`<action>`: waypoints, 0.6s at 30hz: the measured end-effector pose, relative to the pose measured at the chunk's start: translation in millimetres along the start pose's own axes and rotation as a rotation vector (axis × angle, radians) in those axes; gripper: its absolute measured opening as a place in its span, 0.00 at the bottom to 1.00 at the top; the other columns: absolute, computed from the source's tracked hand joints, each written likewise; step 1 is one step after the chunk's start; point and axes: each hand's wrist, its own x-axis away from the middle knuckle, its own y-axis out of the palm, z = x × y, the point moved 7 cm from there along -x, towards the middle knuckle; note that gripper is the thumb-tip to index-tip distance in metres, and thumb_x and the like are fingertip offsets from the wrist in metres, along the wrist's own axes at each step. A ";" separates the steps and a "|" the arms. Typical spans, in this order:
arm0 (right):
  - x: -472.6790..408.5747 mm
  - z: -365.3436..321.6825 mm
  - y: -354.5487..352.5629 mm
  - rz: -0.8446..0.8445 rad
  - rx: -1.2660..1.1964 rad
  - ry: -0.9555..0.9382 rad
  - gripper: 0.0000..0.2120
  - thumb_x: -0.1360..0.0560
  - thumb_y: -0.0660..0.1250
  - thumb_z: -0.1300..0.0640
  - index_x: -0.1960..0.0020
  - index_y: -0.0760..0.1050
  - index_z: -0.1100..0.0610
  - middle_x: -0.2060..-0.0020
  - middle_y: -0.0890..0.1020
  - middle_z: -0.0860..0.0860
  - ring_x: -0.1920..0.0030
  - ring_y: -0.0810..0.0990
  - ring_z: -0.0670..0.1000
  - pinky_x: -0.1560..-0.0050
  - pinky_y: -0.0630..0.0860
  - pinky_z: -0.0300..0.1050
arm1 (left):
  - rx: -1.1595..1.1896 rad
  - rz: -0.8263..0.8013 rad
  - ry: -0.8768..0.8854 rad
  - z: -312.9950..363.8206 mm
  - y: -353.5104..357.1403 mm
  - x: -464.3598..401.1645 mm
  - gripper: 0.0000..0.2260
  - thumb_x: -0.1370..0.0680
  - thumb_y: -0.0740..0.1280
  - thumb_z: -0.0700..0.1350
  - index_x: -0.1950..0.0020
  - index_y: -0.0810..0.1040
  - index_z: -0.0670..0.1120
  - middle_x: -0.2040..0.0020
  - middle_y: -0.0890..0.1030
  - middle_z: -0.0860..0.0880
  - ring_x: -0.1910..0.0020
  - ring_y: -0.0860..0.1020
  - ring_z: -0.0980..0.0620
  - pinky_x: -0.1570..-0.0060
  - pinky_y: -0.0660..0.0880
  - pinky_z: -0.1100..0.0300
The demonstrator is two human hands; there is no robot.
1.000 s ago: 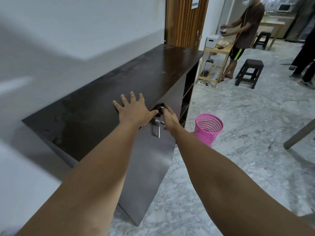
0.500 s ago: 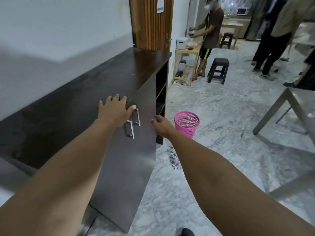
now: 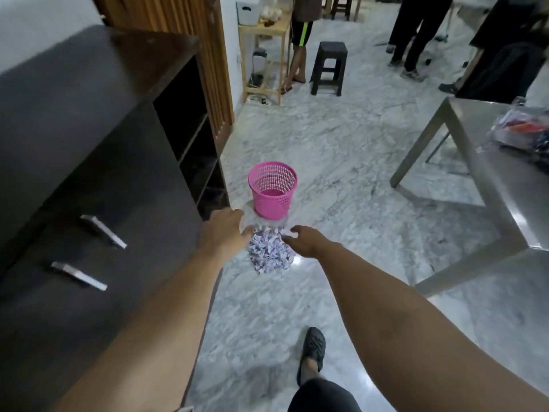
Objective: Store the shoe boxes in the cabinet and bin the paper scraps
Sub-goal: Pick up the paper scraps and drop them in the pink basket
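A heap of crumpled white paper scraps (image 3: 269, 251) lies on the marble floor in front of a pink mesh bin (image 3: 272, 189). My left hand (image 3: 222, 234) reaches down at the heap's left side and my right hand (image 3: 306, 239) at its right side; both hold nothing, fingers loosely bent. The dark cabinet (image 3: 89, 150) stands on the left, its doors with two metal handles (image 3: 102, 230) closed. No shoe boxes show.
Open dark shelves (image 3: 193, 144) form the cabinet's far end. A grey table (image 3: 490, 173) with a plastic bag (image 3: 525, 129) stands on the right. A dark stool (image 3: 329, 66), a wooden stand (image 3: 264, 55) and standing people are further back. My foot in a black sandal (image 3: 312, 352) is below.
Both hands left the cabinet door and top and dropped toward the paper heap on the floor. The door is now closed. My view swung down and right.
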 end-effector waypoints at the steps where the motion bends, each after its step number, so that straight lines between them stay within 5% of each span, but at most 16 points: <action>1: -15.6 20.6 -4.8 -0.010 -0.004 0.022 0.34 0.17 0.60 0.40 0.20 0.62 0.61 0.22 0.68 0.59 0.23 0.68 0.59 0.26 0.65 0.50 | -0.001 -0.030 -0.011 4.0 20.9 -15.4 0.20 0.22 0.63 0.61 0.37 0.78 0.49 0.42 0.80 0.47 0.40 0.77 0.42 0.45 0.79 0.44; 6: -84.3 94.6 -27.0 -0.082 -0.051 0.090 0.34 0.17 0.61 0.39 0.20 0.63 0.61 0.23 0.69 0.59 0.24 0.68 0.59 0.27 0.66 0.49 | -0.038 -0.198 -0.124 7.6 103.8 -75.9 0.26 0.27 0.56 0.63 0.39 0.77 0.48 0.43 0.80 0.45 0.42 0.78 0.41 0.49 0.80 0.45; 18: -218.1 135.0 -34.9 -0.171 -0.094 0.133 0.33 0.18 0.61 0.38 0.21 0.64 0.58 0.25 0.71 0.60 0.26 0.71 0.60 0.28 0.69 0.55 | 0.009 -0.381 -0.209 12.4 173.4 -189.6 0.24 0.23 0.67 0.58 0.29 0.72 0.51 0.34 0.76 0.47 0.37 0.76 0.43 0.43 0.79 0.46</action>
